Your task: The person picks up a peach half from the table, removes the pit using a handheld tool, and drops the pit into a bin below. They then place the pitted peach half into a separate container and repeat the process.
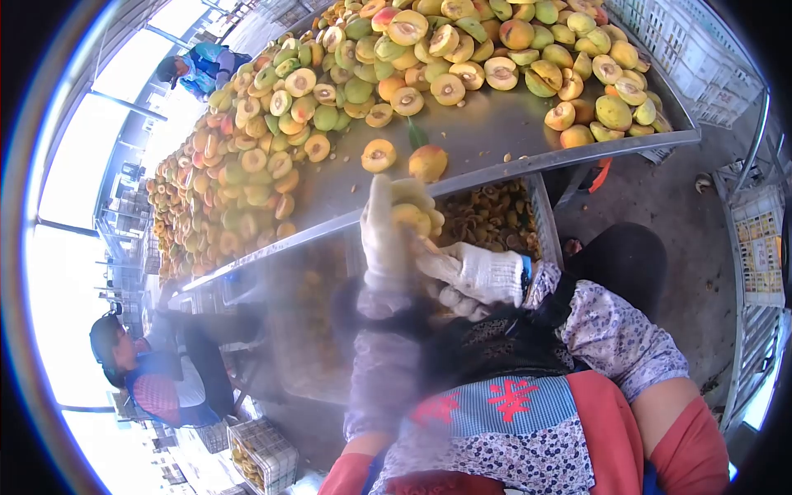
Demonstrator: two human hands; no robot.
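Observation:
My left hand (384,235), in a white knit glove, is closed around a yellow peach (411,219) just past the table's front edge. Close beside it, my gloved right hand (483,276) has its fingers curled, with the fingertips against the peach. Whatever the right hand grips is hidden by blur and the fingers. On the metal table just beyond lie a halved peach (379,155), cut face up, and a red-yellow peach (428,163). Below the hands stands a crate (540,216) of brown pits and scraps (495,216).
Heaped peaches (346,74), many halved, cover much of the metal table (487,136), whose raised rim (594,148) runs before me. White crates (685,49) are stacked at the right. One co-worker (165,371) sits at the left; another person (202,70) is farther back.

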